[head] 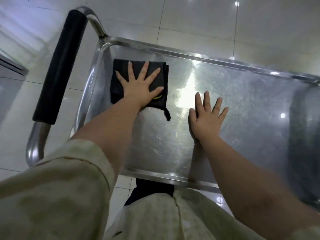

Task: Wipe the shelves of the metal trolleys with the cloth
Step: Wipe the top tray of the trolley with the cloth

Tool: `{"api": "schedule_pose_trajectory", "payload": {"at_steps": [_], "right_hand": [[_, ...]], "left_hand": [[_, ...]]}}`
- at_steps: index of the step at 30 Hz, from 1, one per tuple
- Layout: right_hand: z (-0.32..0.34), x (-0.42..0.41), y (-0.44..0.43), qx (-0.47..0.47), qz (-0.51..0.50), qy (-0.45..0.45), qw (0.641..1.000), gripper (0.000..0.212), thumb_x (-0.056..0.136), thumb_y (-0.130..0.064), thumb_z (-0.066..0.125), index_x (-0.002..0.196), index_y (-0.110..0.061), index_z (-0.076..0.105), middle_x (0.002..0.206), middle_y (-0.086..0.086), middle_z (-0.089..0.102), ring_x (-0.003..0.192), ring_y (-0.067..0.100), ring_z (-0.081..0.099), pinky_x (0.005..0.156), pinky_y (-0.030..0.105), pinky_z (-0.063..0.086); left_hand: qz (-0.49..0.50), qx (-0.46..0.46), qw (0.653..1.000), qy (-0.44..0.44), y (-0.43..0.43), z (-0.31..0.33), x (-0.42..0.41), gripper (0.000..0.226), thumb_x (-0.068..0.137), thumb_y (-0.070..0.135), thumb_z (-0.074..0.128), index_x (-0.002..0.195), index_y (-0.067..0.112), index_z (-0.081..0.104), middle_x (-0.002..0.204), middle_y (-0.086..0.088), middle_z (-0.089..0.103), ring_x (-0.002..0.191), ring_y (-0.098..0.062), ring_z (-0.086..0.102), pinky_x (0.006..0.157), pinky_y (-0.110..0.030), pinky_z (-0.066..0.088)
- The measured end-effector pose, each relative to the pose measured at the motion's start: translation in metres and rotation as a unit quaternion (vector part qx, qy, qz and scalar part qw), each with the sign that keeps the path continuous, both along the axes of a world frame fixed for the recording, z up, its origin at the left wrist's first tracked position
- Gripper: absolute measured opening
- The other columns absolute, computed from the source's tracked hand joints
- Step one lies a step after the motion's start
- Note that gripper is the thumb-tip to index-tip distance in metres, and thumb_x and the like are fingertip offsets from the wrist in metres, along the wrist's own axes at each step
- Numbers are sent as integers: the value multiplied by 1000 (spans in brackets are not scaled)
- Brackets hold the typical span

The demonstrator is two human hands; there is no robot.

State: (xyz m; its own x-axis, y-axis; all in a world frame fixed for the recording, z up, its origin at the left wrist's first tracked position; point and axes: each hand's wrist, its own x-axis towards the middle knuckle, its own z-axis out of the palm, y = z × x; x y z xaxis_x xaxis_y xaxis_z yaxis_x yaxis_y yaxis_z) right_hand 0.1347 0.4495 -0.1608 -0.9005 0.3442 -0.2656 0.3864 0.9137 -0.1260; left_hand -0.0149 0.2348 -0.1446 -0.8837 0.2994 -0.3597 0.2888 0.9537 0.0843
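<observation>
A folded black cloth [121, 70] lies on the top shelf [242, 104] of a stainless steel trolley, near its far left corner. My left hand [140, 84] presses flat on the cloth with fingers spread wide. My right hand [207, 116] rests flat on the bare metal to the right of the cloth, fingers straight and slightly apart, holding nothing. A short black strap of the cloth [167, 115] sticks out at its near right corner.
The trolley's push handle with a black foam grip [60, 66] curves up at the left end. A raised rim [190, 55] runs round the shelf. Glossy white floor tiles [225, 23] surround the trolley. A grey metal object [12, 66] sits at the far left edge.
</observation>
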Motion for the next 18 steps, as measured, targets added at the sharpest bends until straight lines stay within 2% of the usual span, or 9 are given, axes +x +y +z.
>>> {"api": "schedule_pose_trajectory", "payload": {"at_steps": [4, 9, 12, 15, 16, 18], "right_hand": [[0, -3, 3, -6, -2, 2, 1000, 55, 103, -48, 16, 155, -42, 2, 165, -9, -5, 149, 35, -15, 114, 65, -9], [-1, -2, 3, -13, 3, -8, 1000, 54, 103, -47, 17, 155, -40, 5, 165, -9, -4, 149, 36, -14, 114, 66, -10], [7, -2, 9, -65, 9, 3, 998, 55, 102, -44, 30, 155, -40, 15, 165, -8, 2, 150, 35, -12, 114, 61, -13], [20, 18, 33, -118, 48, 36, 991, 55, 100, -33, 41, 153, -29, 28, 164, 0, 16, 150, 35, 2, 118, 59, 1], [22, 34, 44, -104, 43, 42, 993, 55, 99, -33, 40, 153, -27, 30, 163, 2, 19, 150, 36, 5, 118, 58, 7], [24, 74, 67, -50, -7, 15, 999, 57, 99, -39, 33, 155, -27, 26, 164, 4, 15, 149, 41, 3, 117, 57, 9]], "left_hand": [[-9, 0, 1000, -7, 28, 0, 21, 74, 84, 83, 8, 149, 54, -13, 162, 10, -21, 144, -45, -23, 103, -80, -8], [-77, 29, 997, -2, 7, -4, 149, 74, 85, 83, 8, 148, 53, -16, 163, 8, -20, 144, -44, -24, 103, -79, -7], [-74, 31, 997, 1, -9, -7, 216, 74, 85, 83, 5, 150, 52, -12, 164, 8, -15, 146, -43, -21, 103, -79, -8], [-61, 36, 997, 7, -15, -11, 231, 75, 84, 84, 3, 151, 52, -9, 164, 9, -12, 146, -43, -20, 104, -79, -9], [-57, 39, 998, 8, -15, -10, 231, 76, 84, 85, 3, 151, 52, -7, 164, 9, -11, 146, -43, -20, 104, -79, -10], [-58, 30, 998, 16, -12, -11, 230, 76, 84, 85, 5, 152, 52, -4, 165, 8, -9, 146, -45, -18, 103, -79, -9]]}}
